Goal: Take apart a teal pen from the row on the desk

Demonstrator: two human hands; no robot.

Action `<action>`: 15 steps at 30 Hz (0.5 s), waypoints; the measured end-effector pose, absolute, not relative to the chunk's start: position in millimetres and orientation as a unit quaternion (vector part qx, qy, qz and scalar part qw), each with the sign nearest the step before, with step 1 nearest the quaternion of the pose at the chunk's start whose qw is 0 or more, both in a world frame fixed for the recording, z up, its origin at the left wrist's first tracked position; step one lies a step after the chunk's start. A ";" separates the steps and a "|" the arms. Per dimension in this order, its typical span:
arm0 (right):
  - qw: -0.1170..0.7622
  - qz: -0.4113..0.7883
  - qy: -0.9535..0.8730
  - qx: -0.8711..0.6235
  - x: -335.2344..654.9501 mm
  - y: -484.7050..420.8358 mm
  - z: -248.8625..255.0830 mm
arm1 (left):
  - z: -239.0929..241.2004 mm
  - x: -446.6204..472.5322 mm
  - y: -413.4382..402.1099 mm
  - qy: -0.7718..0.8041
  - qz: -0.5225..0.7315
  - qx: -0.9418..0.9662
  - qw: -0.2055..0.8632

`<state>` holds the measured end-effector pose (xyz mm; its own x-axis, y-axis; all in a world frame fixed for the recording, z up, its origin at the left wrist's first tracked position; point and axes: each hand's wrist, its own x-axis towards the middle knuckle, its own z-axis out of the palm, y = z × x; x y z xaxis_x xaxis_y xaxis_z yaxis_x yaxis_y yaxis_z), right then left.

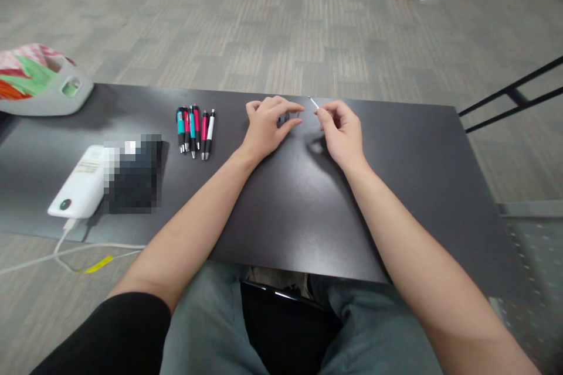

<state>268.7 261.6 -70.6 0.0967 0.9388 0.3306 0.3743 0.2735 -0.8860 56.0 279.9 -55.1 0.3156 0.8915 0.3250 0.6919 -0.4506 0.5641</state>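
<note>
The right hand (341, 129) pinched a thin refill (313, 102), its grip clamped near the lower end. The left hand (268, 123), just beside, closed its grip over a small dark part (285, 119) on the worktop (396, 176). This looked like pen assembly; joining them would need careful tip alignment.

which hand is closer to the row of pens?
Left. The left hand rests on the table just right of the pens; the right hand, pinching a thin refill, is farther right.
</note>
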 end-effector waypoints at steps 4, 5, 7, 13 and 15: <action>0.515 0.278 -0.611 -0.533 268.9 261.4 -71.4 | -57.9 56.4 281.6 0.508 0.299 0.794 0.150; 0.516 0.277 -0.612 -0.532 269.0 261.4 -72.2 | -59.4 56.3 282.6 0.509 0.297 0.794 0.152; 0.517 0.277 -0.615 -0.526 269.1 261.5 -74.3 | -62.6 56.2 284.9 0.512 0.294 0.791 0.160; 0.517 0.276 -0.622 -0.520 270.1 261.8 -77.2 | -68.4 56.9 288.9 0.530 0.297 0.776 0.170; 0.519 0.278 -0.624 -0.514 270.8 261.8 -76.9 | -68.6 57.3 288.8 0.533 0.295 0.774 0.170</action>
